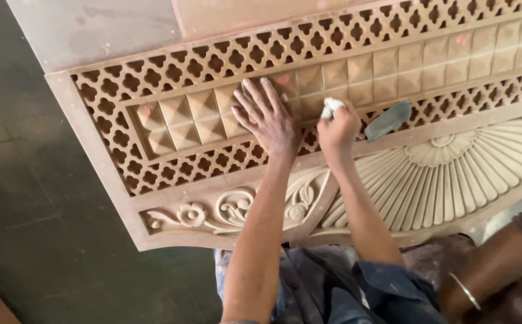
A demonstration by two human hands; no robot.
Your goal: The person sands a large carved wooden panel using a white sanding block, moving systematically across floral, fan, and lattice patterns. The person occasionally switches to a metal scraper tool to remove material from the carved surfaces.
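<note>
The right hand (pixel 338 129) is clenched around a small white piece (pixel 331 107), perhaps folded sanding paper or cloth; only its top end pokes out above the knuckles, so its kind cannot be told. It presses down on the carved wooden panel (pixel 93 144), at the lower edge of the band of raised pyramid squares (pixel 195 117). Just beside it, the left hand (pixel 268 120) lies flat and released, fingers spread across the same squares, holding nothing. Right of the clenched hand, near but apart from it, a flat grey pad (pixel 388 120) rests tilted on the lower lattice strip (pixel 213 165). Below both wrists the forearms cross a carved flower-and-scroll border (pixel 213 213) and a large fan-shaped relief (pixel 453 177), covering part of the leaf work between them. The panel runs out of the picture at the top right, so its full length is unseen, and what bears it is hidden. At the lower right another person's forearm with a metal bangle (pixel 466 291) is cut off by the edge. A dark floor (pixel 27 210) lies to the left.
</note>
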